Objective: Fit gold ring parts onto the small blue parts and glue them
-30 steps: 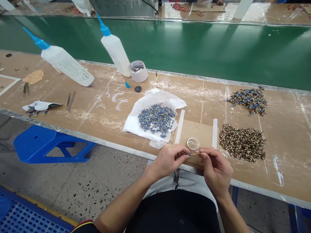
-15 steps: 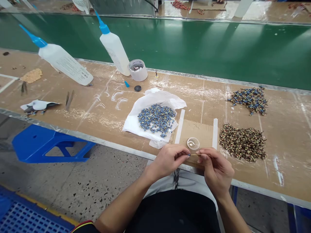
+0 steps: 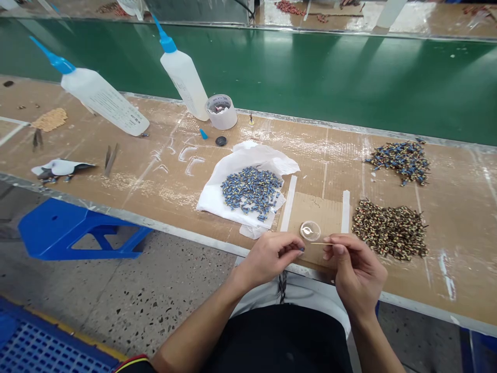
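Observation:
Near the table's front edge, my left hand (image 3: 274,257) pinches a small blue piece (image 3: 302,249), mostly hidden by the fingertips. My right hand (image 3: 355,264) grips a thin wooden toothpick (image 3: 321,243) between thumb and fingers, its free end pointing left toward the blue piece but apart from it. Just beyond the toothpick is a small round clear dish (image 3: 310,231) with a little clear liquid. A heap of similar blue and yellow pieces (image 3: 251,191) lies on white paper (image 3: 212,199) to the left. On the right is a pile of dark brown and yellow pieces (image 3: 390,229).
Behind the brown pile lies another heap of blue pieces (image 3: 399,161). Two white bottles with blue nozzles, one tilted (image 3: 103,101) and one steeper (image 3: 184,77), stand at the back left beside a tape roll (image 3: 221,112). A green belt (image 3: 310,77) runs behind the table.
My right hand has moved right with the toothpick, drawing its tip away from the blue piece. My left hand has stayed almost in place.

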Demonstrator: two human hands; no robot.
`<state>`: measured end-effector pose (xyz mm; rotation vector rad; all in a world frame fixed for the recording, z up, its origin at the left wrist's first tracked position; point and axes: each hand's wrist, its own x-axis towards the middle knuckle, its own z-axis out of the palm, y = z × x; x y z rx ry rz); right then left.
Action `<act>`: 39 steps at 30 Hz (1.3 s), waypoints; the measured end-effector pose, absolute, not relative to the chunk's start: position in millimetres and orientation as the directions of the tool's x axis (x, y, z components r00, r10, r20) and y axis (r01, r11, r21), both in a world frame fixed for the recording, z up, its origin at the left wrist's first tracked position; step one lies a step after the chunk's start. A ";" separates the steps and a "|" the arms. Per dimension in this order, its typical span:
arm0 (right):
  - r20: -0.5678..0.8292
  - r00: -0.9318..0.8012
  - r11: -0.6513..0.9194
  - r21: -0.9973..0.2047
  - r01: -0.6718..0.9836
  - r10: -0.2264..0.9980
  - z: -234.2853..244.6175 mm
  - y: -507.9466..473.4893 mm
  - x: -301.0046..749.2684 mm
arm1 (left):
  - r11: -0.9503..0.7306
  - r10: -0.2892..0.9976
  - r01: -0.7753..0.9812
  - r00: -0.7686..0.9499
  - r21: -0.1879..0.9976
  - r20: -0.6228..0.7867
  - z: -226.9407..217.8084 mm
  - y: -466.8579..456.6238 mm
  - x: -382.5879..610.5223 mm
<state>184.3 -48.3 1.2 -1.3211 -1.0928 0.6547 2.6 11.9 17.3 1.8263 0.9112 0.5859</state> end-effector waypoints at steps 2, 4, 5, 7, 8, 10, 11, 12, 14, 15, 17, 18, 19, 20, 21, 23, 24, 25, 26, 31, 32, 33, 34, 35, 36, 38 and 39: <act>0.287 0.437 0.195 -0.950 0.244 0.852 1.5 -42.4 185.4 | -0.251 0.799 0.332 0.601 0.909 0.001 17.4 11.2 1.6; 0.328 0.428 0.191 -0.924 0.331 0.842 0.7 -36.4 184.9 | -0.256 0.795 0.338 0.607 0.906 -0.002 17.6 10.7 0.6; 0.343 0.402 0.187 -0.906 0.380 0.849 0.1 -33.9 183.9 | -0.256 0.790 0.338 0.613 0.906 -0.005 17.8 10.6 0.1; 0.354 0.325 0.180 -0.869 0.461 0.877 -0.7 -31.0 180.6 | -0.249 0.787 0.337 0.617 0.908 -0.014 18.3 10.7 -0.8; 0.349 0.291 0.177 -0.857 0.484 0.891 -0.7 -30.5 179.1 | -0.243 0.787 0.341 0.616 0.908 -0.021 18.5 10.9 -1.2; 0.331 0.244 0.173 -0.847 0.502 0.912 0.5 -30.5 179.7 | -0.227 0.796 0.356 0.604 0.907 -0.037 18.6 11.4 -1.9; 0.327 0.232 0.172 -0.844 0.507 0.916 1.8 -30.4 183.3 | -0.219 0.802 0.363 0.596 0.906 -0.045 18.2 11.7 -2.3; 0.330 0.232 0.171 -0.838 0.518 0.915 3.6 -29.8 189.8 | -0.212 0.807 0.367 0.589 0.906 -0.050 17.7 12.1 -2.8; 0.353 0.265 0.144 -0.803 0.579 0.897 9.0 -26.5 212.6 | -0.200 0.810 0.366 0.584 0.909 -0.057 16.0 13.0 -3.7; 0.363 0.294 0.113 -0.777 0.620 0.884 12.3 -23.3 228.4 | -0.196 0.808 0.363 0.586 0.911 -0.060 15.1 13.6 -4.2; 0.350 0.349 0.003 -0.710 0.704 0.869 19.3 -13.4 264.5 | -0.193 0.799 0.358 0.598 0.913 -0.065 13.2 14.9 -5.0; 0.342 0.357 -0.040 -0.671 0.740 0.869 22.5 -6.7 282.5 | -0.192 0.796 0.357 0.602 0.914 -0.068 12.5 15.5 -5.4; 0.316 0.341 -0.073 -0.629 0.774 0.885 25.2 1.0 299.1 | -0.189 0.794 0.357 0.603 0.915 -0.071 12.0 16.1 -5.6; 0.278 0.289 -0.077 -0.585 0.807 0.916 27.3 9.4 313.4 | -0.183 0.794 0.358 0.602 0.916 -0.077 11.7 16.6 -5.9; 0.223 0.214 -0.062 -0.541 0.839 0.951 28.9 18.0 324.9 | -0.175 0.795 0.358 0.601 0.917 -0.082 11.7 16.9 -6.1; 0.118 0.084 -0.017 -0.483 0.875 0.989 30.6 34.8 338.8 | -0.159 0.801 0.352 0.593 0.922 -0.088 12.4 17.1 -6.3; 0.079 0.038 0.003 -0.469 0.883 0.996 31.0 42.2 341.8 | -0.153 0.804 0.347 0.588 0.925 -0.087 13.0 17.0 -6.4; 0.053 0.008 0.018 -0.464 0.886 0.999 31.2 48.8 342.8 | -0.150 0.809 0.340 0.583 0.928 -0.082 13.7 16.8 -6.5; 0.035 -0.014 0.029 -0.463 0.886 0.999 31.3 54.4 342.2 | -0.149 0.813 0.334 0.578 0.931 -0.077 14.3 16.5 -6.6; -0.039 -0.095 0.068 -0.445 0.893 0.995 32.0 70.6 334.9 | -0.142 0.819 0.318 0.570 0.938 -0.069 15.4 15.8 -7.3; -0.048 -0.099 0.067 -0.442 0.895 0.994 32.4 72.3 334.7 | -0.139 0.818 0.315 0.570 0.939 -0.070 15.4 16.0 -7.4; -0.054 -0.099 0.065 -0.440 0.895 0.994 32.9 73.7 335.2 | -0.137 0.819 0.312 0.570 0.940 -0.070 15.5 16.1 -7.4; -0.059 -0.097 0.061 -0.442 0.895 0.994 33.3 74.9 336.3 | -0.134 0.818 0.310 0.570 0.941 -0.071 15.6 16.3 -7.4; -0.060 -0.093 0.057 -0.447 0.893 0.994 33.7 76.0 337.9 | -0.132 0.818 0.308 0.571 0.942 -0.072 15.8 16.5 -7.4; -0.060 -0.088 0.052 -0.454 0.890 0.994 33.9 76.8 339.8 | -0.130 0.818 0.307 0.571 0.943 -0.073 15.9 16.6 -7.5; -0.041 -0.071 0.044 -0.467 0.883 0.997 33.5 78.3 343.6 | -0.123 0.818 0.307 0.570 0.944 -0.079 15.7 16.7 -7.8; -0.019 -0.059 0.043 -0.472 0.881 0.998 32.7 78.9 345.3 | -0.119 0.817 0.306 0.571 0.945 -0.082 15.4 16.7 -8.1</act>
